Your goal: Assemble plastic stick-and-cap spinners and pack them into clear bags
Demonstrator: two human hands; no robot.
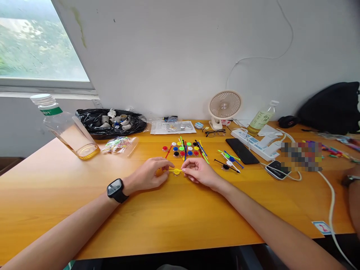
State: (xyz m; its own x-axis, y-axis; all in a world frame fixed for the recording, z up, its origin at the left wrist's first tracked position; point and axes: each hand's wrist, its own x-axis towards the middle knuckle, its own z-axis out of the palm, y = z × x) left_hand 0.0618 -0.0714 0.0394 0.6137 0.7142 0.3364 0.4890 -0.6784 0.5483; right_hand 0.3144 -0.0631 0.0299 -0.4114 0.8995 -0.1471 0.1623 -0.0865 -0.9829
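Note:
A small yellow spinner (176, 171), a thin arrow across a round disc, lies low over the table between my hands. My left hand (149, 173), wearing a black watch (115, 189), has its fingers closed at the spinner's left end. At the right end, my right hand (201, 172) pinches the arrow between thumb and forefinger. Just beyond are rows of coloured discs (176, 154) in red, blue, black, white, green and yellow. Loose plastic arrows lie over and beside them, including a red arrow (168, 151). Several spinners with arrows on their discs (231, 159) sit to the right.
On the left stand a tilted-looking bottle (70, 131), a clear packet (119, 145) and a black bag (87, 129). A fan (225, 107), glasses (215, 132), phone (242, 150), power strip (257, 146) and second bottle (260, 120) are rearward. Another person's arm (354, 198) shows at right.

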